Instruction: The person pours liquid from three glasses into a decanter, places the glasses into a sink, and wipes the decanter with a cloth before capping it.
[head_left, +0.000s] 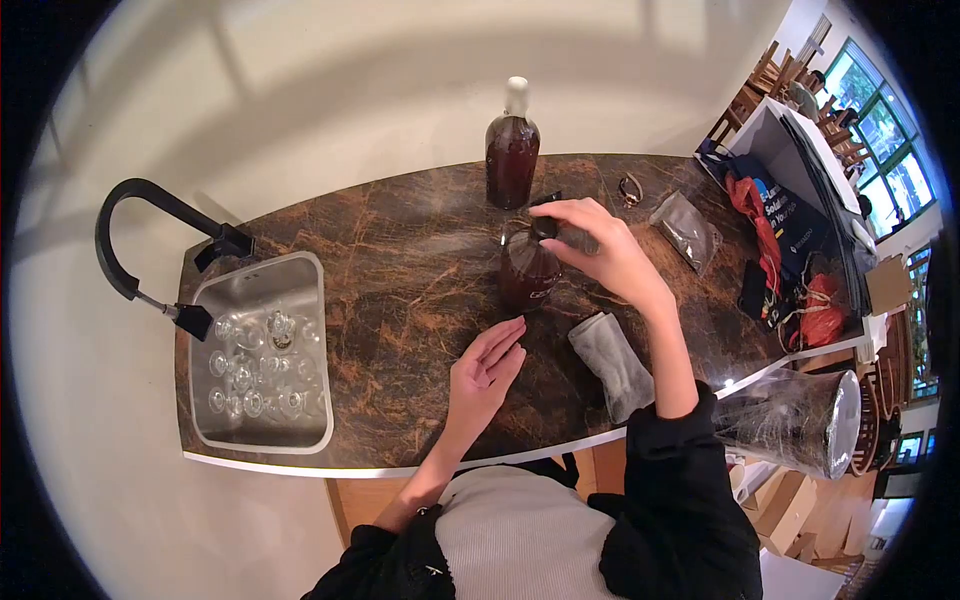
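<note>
A dark brown glass bottle (530, 272) with a black cap stands on the dark marbled counter (400, 300). My right hand (598, 245) is at its top, with thumb and fingers closed round the black cap. My left hand (487, 372) is nearer the counter's front edge, just below the bottle, palm turned toward it, fingers stretched out and holding nothing. Behind stands a second brown bottle (513, 160) with a white top. A folded grey cloth (612, 368) lies to the right of my left hand.
At the left, a steel sink (325, 360) holds several clear glasses, beside a black faucet (150, 195). Toward the right lie a small clear bag (687, 232), a loop-shaped item (630, 190) and an open box with red bags (822, 315). A plastic-wrapped cylinder (785, 420) is at the right edge.
</note>
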